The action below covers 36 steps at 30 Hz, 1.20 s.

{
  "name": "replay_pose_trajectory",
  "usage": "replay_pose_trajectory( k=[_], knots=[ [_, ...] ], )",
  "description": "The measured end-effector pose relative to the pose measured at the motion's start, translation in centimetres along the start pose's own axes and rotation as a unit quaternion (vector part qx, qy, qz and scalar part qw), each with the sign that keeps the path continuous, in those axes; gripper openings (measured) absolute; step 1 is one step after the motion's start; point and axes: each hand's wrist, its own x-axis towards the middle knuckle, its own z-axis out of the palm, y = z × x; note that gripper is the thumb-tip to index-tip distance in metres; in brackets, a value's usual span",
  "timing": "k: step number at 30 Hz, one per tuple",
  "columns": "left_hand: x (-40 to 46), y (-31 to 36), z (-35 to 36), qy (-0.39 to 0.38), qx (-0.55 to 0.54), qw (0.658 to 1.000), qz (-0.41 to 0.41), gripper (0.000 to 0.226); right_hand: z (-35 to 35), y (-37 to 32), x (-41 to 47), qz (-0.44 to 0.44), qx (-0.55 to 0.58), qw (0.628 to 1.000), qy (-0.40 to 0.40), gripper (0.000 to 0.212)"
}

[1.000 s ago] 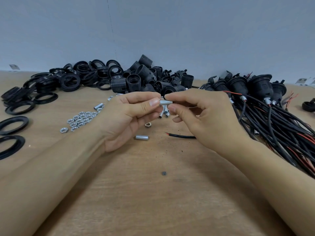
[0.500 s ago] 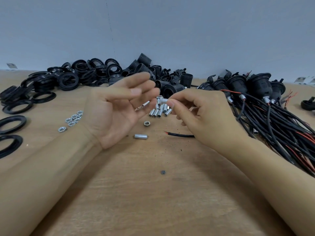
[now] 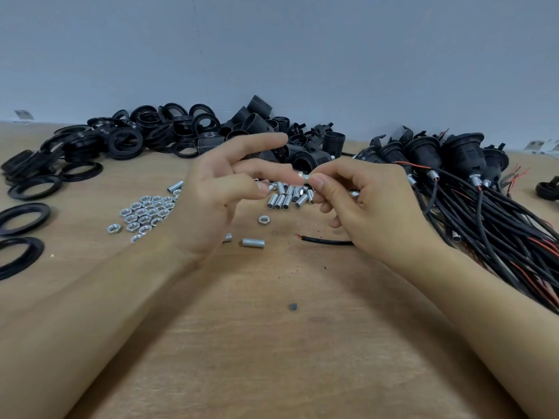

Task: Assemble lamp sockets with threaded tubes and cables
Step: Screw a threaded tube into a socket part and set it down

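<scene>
Metal threaded tube is sitting pinched in the fingertips of your right hand above the loose tubes while your left hand is hovering with relaxed fingers, so, with many wired sockets already lying finished at your right and bare socket shells waiting, you are midway, I judge.

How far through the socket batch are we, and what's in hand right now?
Done: a bundle of cabled sockets lies at the right. In hand: the right hand pinches a threaded tube that seems to carry a nut; the left hand is open beside it, gripping nothing. Left: loose tubes, a cluster of nuts, bare socket shells and rings, so much remains.
</scene>
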Motion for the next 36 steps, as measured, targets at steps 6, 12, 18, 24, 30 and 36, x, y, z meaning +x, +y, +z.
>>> replay_pose_trajectory(
  k=[6,12,18,24,30,36],
  knots=[
    [-0.2,-0.1,0.4,0.001,0.082,0.996,0.035,0.061,0.0,0.2,0.0,-0.002,-0.002,1.000,0.005,0.016],
    [-0.3,0.4,-0.1,0.017,0.146,0.985,0.091,0.062,0.0,0.4,0.1,-0.003,0.000,1.000,0.006,0.018],
    [-0.8,-0.1,0.3,0.010,0.190,0.969,0.157,0.047,-0.2,0.4,0.0,-0.006,-0.009,1.000,0.001,0.016],
    [-0.9,-0.4,0.3,-0.015,0.260,0.957,0.130,0.064,-0.2,0.2,0.0,0.008,-0.012,1.000,-0.006,0.016],
    [-0.9,-0.1,0.2,-0.010,0.244,0.950,0.196,0.045,-0.2,0.0,0.0,0.019,-0.022,1.000,-0.005,0.016],
    [-0.7,-0.1,-0.1,0.068,0.294,0.924,0.234,0.032,-0.1,-0.2,-0.1,0.021,-0.026,0.999,-0.006,0.015]
  ],
)
